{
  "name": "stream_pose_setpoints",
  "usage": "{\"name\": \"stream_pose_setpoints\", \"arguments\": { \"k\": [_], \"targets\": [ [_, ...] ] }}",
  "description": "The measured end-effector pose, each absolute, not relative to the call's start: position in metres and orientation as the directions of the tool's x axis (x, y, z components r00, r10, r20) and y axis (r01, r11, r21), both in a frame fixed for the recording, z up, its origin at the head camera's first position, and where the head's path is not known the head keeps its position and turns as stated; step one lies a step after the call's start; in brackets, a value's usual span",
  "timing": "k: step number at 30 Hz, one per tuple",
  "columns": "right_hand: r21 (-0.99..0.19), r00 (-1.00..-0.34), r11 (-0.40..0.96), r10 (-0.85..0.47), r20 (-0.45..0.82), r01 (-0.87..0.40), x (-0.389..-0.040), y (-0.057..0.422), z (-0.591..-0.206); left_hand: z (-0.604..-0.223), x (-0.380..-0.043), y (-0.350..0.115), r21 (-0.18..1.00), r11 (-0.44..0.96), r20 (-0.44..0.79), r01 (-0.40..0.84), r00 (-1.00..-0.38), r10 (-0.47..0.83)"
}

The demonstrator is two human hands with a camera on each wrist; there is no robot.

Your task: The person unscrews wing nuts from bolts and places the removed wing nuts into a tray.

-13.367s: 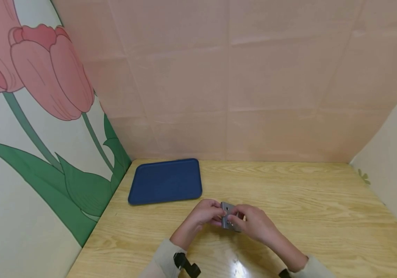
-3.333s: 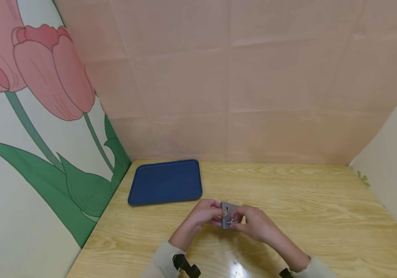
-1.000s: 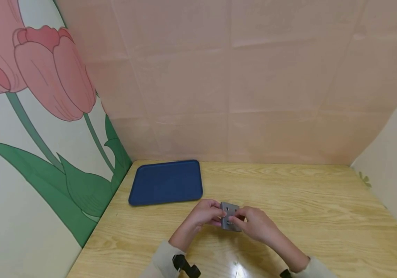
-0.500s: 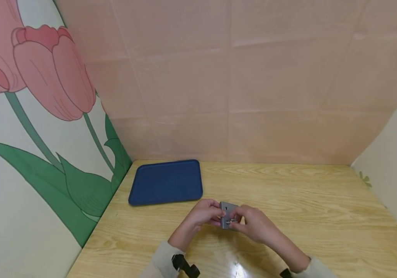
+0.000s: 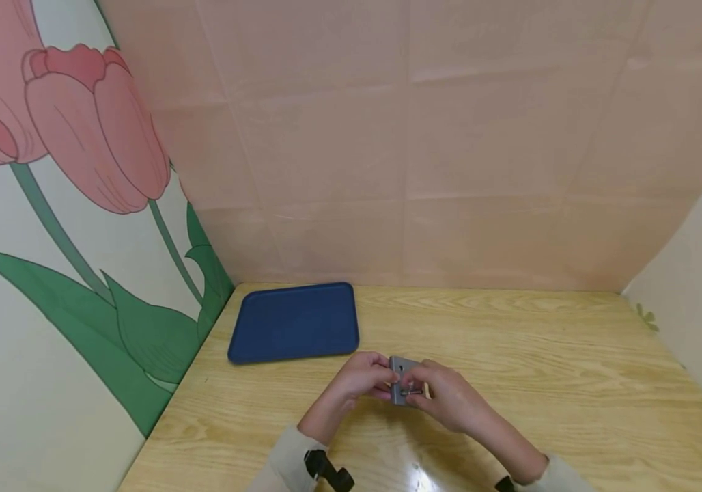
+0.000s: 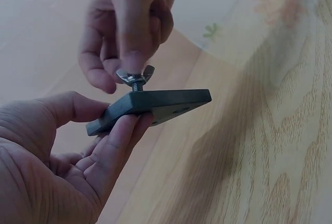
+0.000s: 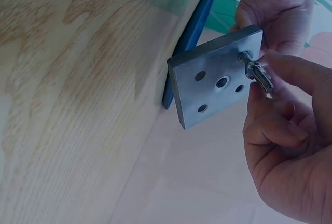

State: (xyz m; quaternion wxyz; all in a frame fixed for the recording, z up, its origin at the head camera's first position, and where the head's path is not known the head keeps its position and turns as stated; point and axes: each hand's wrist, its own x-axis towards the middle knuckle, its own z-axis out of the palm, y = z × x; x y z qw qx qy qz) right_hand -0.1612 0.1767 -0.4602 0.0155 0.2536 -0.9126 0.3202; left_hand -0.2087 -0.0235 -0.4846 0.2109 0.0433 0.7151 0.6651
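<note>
In the head view, held a gray metal plate (image 5: 397, 395) in the left hand (image 5: 360, 377), over the wooden table (image 5: 541, 355) and near the blue tray (image 5: 292, 322). In the left wrist view, gripped the plate between thumb and fingers and touched a shiny wing nut (image 6: 136, 78) close to it with the right hand (image 6: 127, 24). In the right wrist view, pinched the wing nut with that hand, on a bolt (image 7: 265, 82) poking out near a corner, with four holes (image 7: 222, 82) showing.
</note>
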Motion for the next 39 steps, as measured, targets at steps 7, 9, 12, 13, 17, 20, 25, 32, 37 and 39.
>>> {"name": "stream_pose_setpoints", "arguments": {
  "k": [7,9,12,13,17,20,25,32,37,39],
  "targets": [
    [-0.617,-0.951,0.731,-0.29,0.107,-0.292,-0.1609,0.1743,-0.4557,-0.4845,-0.2091,-0.0238,0.968,0.12,-0.249,-0.221,-0.905,0.345],
    [-0.61,-0.962,0.751,-0.263,0.072,-0.251,-0.1613,0.1753,-0.4551,-0.4843,-0.2087,-0.0234,0.969,0.125,-0.246,-0.215,-0.906,0.344],
    [-0.6,-0.958,0.756,-0.281,0.065,-0.263,-0.1622,0.1778,-0.4563,-0.4828,-0.2079,-0.0235,0.968,0.121,-0.247,-0.218,-0.905,0.346],
    [-0.594,-0.952,0.754,-0.297,0.071,-0.279,-0.1623,0.1785,-0.4565,-0.4828,-0.2077,-0.0237,0.969,0.124,-0.245,-0.215,-0.905,0.347],
    [-0.592,-0.93,0.732,-0.357,0.086,-0.336,-0.1625,0.1804,-0.4572,-0.4815,-0.2072,-0.0243,0.967,0.126,-0.251,-0.221,-0.904,0.345],
    [-0.601,-0.92,0.717,-0.381,0.085,-0.353,-0.1619,0.1812,-0.4567,-0.4812,-0.207,-0.0246,0.967,0.13,-0.251,-0.219,-0.905,0.344],
    [-0.597,-0.906,0.702,-0.409,0.11,-0.389,-0.1609,0.1823,-0.4554,-0.4816,-0.2069,-0.0246,0.97,0.128,-0.24,-0.208,-0.908,0.344],
    [-0.581,-0.865,0.662,-0.474,0.164,-0.473,-0.1595,0.181,-0.4556,-0.4826,-0.2072,-0.025,0.972,0.121,-0.234,-0.204,-0.908,0.349],
    [-0.576,-0.853,0.65,-0.491,0.18,-0.496,-0.1584,0.1803,-0.4554,-0.4833,-0.2076,-0.0254,0.973,0.118,-0.228,-0.199,-0.907,0.355],
    [-0.585,-0.854,0.646,-0.489,0.175,-0.49,-0.1582,0.1797,-0.4547,-0.4835,-0.2076,-0.0254,0.973,0.118,-0.227,-0.198,-0.907,0.355]
  ]
}}
